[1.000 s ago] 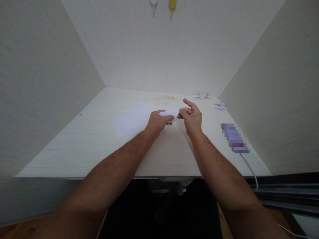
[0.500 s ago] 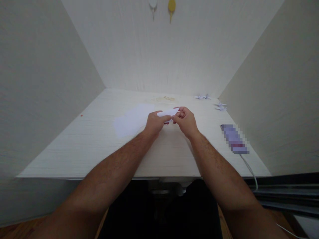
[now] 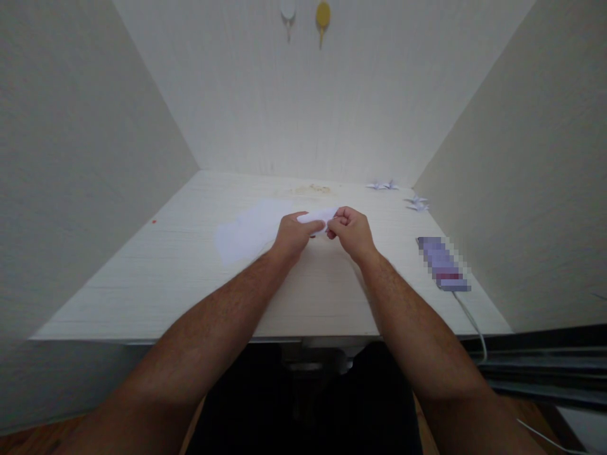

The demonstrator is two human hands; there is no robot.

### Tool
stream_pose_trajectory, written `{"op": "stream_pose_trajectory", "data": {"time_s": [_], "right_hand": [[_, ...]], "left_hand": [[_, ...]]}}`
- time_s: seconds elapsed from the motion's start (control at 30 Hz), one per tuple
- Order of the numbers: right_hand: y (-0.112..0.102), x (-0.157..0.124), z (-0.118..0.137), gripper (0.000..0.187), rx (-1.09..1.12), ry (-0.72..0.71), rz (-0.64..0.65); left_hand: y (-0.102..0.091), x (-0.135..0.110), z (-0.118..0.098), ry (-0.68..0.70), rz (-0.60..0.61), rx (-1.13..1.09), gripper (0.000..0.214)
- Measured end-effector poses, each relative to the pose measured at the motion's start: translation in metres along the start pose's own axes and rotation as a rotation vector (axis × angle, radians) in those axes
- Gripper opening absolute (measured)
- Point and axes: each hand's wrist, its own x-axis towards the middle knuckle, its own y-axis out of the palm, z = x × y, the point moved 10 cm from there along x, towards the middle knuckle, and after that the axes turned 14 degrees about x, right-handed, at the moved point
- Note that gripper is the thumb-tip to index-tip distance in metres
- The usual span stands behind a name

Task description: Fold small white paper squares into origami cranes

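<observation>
Between my two hands, just above the middle of the desk, is a folded piece of white paper (image 3: 317,217). My left hand (image 3: 294,232) grips its left part, thumb lying across the front and fingers behind. At its right end my right hand (image 3: 351,229) pinches the paper with thumb and curled fingers. The fingers hide part of the folds. Flat on the desk to the left, partly behind my left hand, lie white paper sheets (image 3: 246,230).
Several small folded white paper cranes (image 3: 417,203) stand at the desk's back right. A blurred-out phone (image 3: 442,262) with a white cable (image 3: 472,316) lies at the right. Walls enclose the desk (image 3: 190,291) on three sides. White (image 3: 288,11) and yellow hooks (image 3: 323,15) hang on the back wall.
My right fingers have curled in closer on the paper's right end, and its raised right corner shows less. Both hands keep their hold. The view has shifted slightly.
</observation>
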Motion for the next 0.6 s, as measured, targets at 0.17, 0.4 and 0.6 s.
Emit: {"op": "stream_pose_trajectory", "data": {"time_s": [0.17, 0.4, 0.6], "right_hand": [[-0.015, 0.001, 0.002, 0.021, -0.051, -0.038, -0.118], [-0.026, 0.002, 0.01, 0.022, -0.023, -0.135, -0.159], [-0.02, 0.004, 0.002, 0.024, 0.066, -0.064, -0.078]], "left_hand": [[0.007, -0.002, -0.005, 0.01, 0.074, 0.068, 0.019], [0.008, -0.006, -0.011, 0.018, 0.153, 0.147, 0.017], [-0.007, 0.003, -0.006, 0.01, 0.022, 0.067, 0.024]]}}
